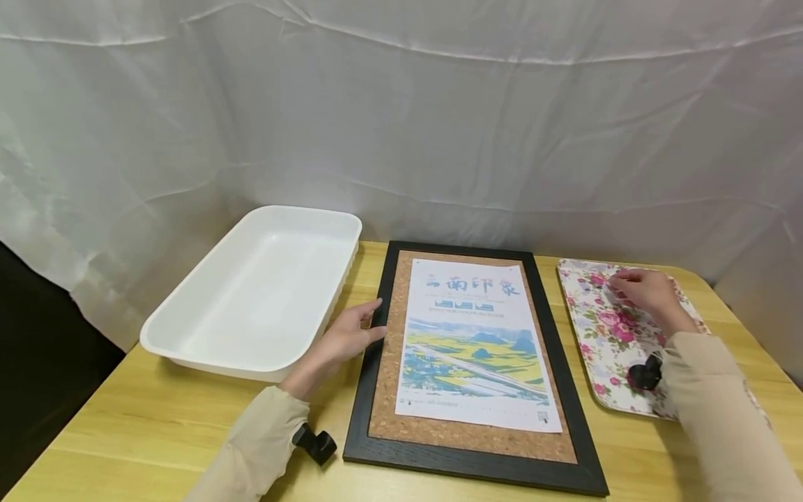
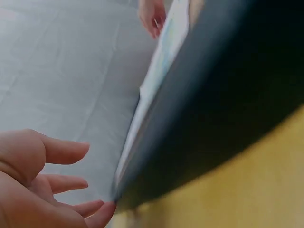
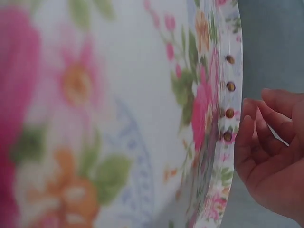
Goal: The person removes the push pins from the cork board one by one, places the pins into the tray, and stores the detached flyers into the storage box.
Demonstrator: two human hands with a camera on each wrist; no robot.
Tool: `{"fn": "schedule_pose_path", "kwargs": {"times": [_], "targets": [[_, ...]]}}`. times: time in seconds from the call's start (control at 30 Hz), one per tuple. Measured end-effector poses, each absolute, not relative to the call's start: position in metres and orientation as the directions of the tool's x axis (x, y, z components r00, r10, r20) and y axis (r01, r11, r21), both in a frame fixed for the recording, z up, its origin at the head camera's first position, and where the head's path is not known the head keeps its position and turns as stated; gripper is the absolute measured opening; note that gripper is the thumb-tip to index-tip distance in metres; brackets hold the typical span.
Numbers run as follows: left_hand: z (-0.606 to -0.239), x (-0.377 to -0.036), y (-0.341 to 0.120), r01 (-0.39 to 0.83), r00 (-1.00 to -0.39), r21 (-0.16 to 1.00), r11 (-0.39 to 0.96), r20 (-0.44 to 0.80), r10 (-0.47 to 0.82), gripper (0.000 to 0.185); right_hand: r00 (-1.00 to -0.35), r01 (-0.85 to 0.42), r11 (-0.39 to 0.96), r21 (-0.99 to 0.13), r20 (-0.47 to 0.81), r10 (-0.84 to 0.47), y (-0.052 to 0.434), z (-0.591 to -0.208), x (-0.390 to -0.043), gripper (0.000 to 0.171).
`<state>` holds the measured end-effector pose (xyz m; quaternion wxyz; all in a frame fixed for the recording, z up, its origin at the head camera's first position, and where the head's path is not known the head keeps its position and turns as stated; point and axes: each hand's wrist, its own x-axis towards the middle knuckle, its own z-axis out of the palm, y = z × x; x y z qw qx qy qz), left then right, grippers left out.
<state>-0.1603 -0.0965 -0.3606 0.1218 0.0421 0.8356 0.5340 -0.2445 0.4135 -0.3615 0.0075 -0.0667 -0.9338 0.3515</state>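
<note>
A cork board (image 1: 383, 418) in a black frame lies on the table, with a printed landscape sheet (image 1: 470, 348) on it. Small dark dots mark the sheet's corners. My left hand (image 1: 345, 335) is at the frame's left side, fingers loosely spread and tips right at the edge. In the left wrist view, a fingertip of that hand (image 2: 47, 190) meets the black frame (image 2: 190, 123). My right hand (image 1: 646, 293) is over the far part of a floral tray (image 1: 608, 348), fingers bent together. I cannot tell whether they pinch something. Several small brownish round dots (image 3: 230, 86) line the tray's rim beside those fingers (image 3: 244, 137).
A deep white plastic tub (image 1: 251, 293) stands left of the board, close to my left forearm. Pale grey cloth (image 1: 439, 139) hangs behind the wooden table (image 1: 144, 418). Both wrists carry a small black camera (image 1: 316, 444).
</note>
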Motion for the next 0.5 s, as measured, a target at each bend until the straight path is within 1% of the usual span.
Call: {"fn": "schedule_pose_path", "kwargs": {"times": [0.23, 0.37, 0.5], "targets": [[-0.344, -0.151, -0.087, -0.002, -0.959, 0.909, 0.416, -0.120, 0.257, 0.050, -0.998, 0.065, 0.714, -0.697, -0.065, 0.027, 0.398, -0.359, -0.249, 0.049], [-0.343, -0.146, -0.082, -0.020, -0.947, 0.928, 0.371, -0.137, 0.290, 0.048, -0.995, -0.010, 0.715, -0.700, -0.066, -0.079, 0.381, -0.351, -0.247, 0.050], [-0.343, -0.142, -0.079, -0.045, -0.933, 0.945, 0.324, -0.156, 0.325, 0.051, -0.989, -0.090, 0.726, -0.682, -0.025, -0.147, 0.360, -0.343, -0.244, 0.048]]}}
